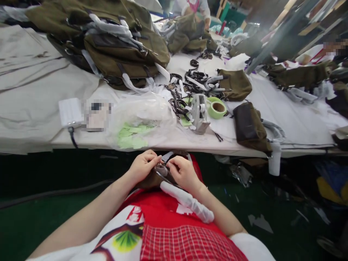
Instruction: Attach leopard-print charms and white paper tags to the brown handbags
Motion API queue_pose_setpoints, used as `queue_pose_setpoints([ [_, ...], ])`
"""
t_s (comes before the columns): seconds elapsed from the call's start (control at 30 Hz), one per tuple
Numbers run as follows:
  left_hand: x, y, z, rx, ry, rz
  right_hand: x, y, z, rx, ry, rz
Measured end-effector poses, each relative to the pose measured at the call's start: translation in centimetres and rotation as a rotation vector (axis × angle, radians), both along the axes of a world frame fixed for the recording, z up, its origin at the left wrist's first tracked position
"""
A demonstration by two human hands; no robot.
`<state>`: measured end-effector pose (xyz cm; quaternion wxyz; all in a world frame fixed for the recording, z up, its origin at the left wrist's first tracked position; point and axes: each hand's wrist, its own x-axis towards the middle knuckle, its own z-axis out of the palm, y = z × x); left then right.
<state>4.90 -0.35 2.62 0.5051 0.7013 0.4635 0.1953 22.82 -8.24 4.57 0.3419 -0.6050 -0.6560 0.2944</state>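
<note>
In my lap, against the red apron (163, 206), lies a brown bag (149, 180) with a zipper and a handle wrapped in white (187, 199). My left hand (144, 165) is closed in a pinch at the bag's opening, on its left side. Facing it, a short gap away, my right hand (183, 172) also has its fingers pinched together at the opening. What exactly lies between the fingertips of either hand is too small to tell.
The white table's front edge (190, 146) runs just beyond my hands. On it are a plastic bag (146, 116), a grey dispenser (200, 114), a green tape roll (217, 108), dark straps (181, 105) and olive bags (127, 54). Across the table a person (205, 11) handles bags.
</note>
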Motion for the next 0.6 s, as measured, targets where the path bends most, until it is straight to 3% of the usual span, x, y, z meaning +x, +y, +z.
queue_pose_setpoints([
  [0.13, -0.16, 0.03, 0.06, 0.018, -0.008, -0.003, -0.56, 0.14, -0.47, -0.091, -0.01, 0.018],
  [0.47, -0.17, -0.03, -0.5, 0.053, -0.033, 0.002, -0.74, 0.28, -0.89, -0.138, -0.088, -0.016],
  [0.6, -0.17, -0.09, 0.09, 0.138, 0.019, -0.029, -0.83, 0.31, -0.94, -0.136, -0.092, -0.026],
])
